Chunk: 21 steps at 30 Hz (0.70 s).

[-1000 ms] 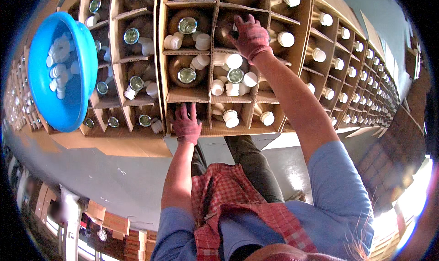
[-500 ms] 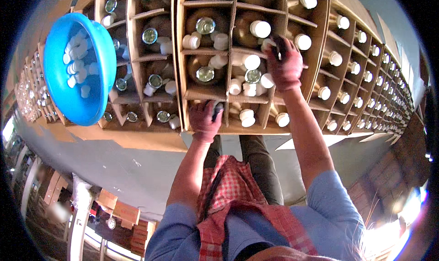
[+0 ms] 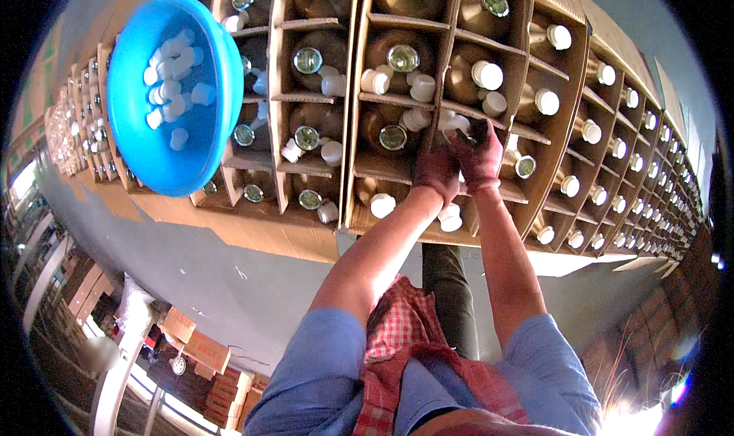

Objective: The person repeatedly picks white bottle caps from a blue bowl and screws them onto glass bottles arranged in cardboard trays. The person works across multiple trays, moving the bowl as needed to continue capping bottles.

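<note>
My left hand [image 3: 438, 168] and my right hand [image 3: 480, 159], both in dark red gloves, meet over one compartment of the open cardboard box [image 3: 405, 23]. Their fingers are bent and closed around a spot where a bottle neck would be; what they grip is hidden. Loose white caps [image 3: 456, 122] show just beyond the fingertips. To the right stands an uncapped bottle [image 3: 524, 166]. Nearer to me, a capped bottle [image 3: 383, 204] fills a compartment left of my wrists. Farther off is another capped bottle [image 3: 487, 74].
A blue basin [image 3: 229, 123] with several white caps rests on the boxes at the left. Divided boxes continue on both sides; those at the right hold capped bottles [image 3: 591, 132]. At the left, open bottles [image 3: 307, 137] have loose caps beside them. Cardboard flaps [image 3: 267, 241] line the near edge.
My left hand has left the near bottle, which now shows a white cap, and joined my right hand. My right hand has come nearer to me. The whole view has shifted.
</note>
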### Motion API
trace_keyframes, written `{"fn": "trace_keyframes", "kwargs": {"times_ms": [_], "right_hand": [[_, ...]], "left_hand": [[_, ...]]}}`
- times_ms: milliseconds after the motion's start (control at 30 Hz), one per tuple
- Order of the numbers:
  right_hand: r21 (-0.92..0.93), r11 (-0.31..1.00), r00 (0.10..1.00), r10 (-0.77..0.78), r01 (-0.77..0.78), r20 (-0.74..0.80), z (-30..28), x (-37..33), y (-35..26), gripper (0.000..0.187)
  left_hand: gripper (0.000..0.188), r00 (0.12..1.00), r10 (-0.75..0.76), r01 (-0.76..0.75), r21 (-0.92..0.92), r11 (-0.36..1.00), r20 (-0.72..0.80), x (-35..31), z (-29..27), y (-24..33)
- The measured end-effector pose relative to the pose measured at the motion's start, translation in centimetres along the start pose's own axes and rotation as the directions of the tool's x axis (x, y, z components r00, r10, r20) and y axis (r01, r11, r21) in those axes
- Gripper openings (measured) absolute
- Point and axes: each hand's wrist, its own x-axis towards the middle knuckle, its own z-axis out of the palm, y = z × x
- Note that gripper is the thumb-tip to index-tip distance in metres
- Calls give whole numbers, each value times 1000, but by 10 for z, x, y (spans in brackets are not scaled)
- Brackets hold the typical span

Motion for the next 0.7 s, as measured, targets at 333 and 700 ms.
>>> {"fn": "trace_keyframes", "kwargs": {"times_ms": [333, 700], "right_hand": [[17, 887, 887, -460, 461, -44, -6, 122, -107, 48], [-230, 912, 930, -286, 338, 233, 53, 204, -189, 28]], "left_hand": [[69, 794, -80, 4, -126, 992, -603, 65, -194, -76], [50, 807, -6, 351, 471, 809, -590, 156, -276, -126]]}}
